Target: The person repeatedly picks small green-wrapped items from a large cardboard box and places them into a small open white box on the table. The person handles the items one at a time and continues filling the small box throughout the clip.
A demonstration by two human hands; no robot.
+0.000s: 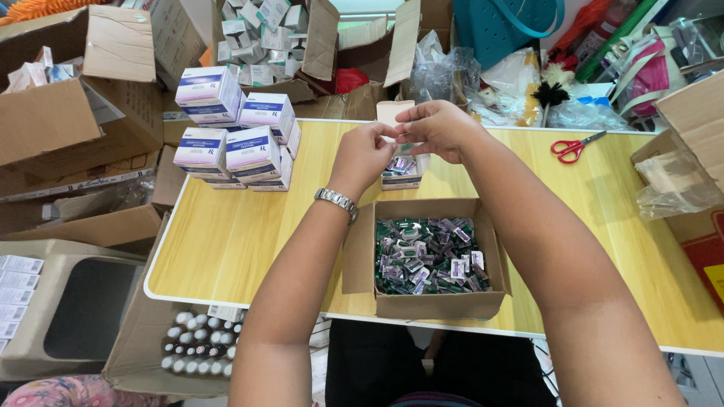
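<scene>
Both hands meet above a small open carton [400, 175] on a yellow tabletop [226, 241], and their fingers hide most of what they pinch: only a pale scrap shows between the fingertips, too covered to identify. The left hand [362, 154], a metal watch [336, 201] on its wrist, has its fingers drawn together on that scrap; the right hand [437, 126] is closed on it from the other side, knuckles up. The carton sits directly beneath the hands, its mouth facing upward and its flap [392, 111] standing up beyond the right hand; purple-and-white packets show inside, their shape hard to make out, and its long axis cannot be judged.

Nearer the person than the hands, an open brown cardboard box [430, 301] holds a jumble of small green, purple and white packets. Off to the left hand's outer side stands a stack of white-and-purple cartons [234, 136]. Beyond the right hand's outer side lie red-handled scissors [573, 147]. Below the table edge, a box of capped vials [200, 343] is partly cut off by the left forearm.
</scene>
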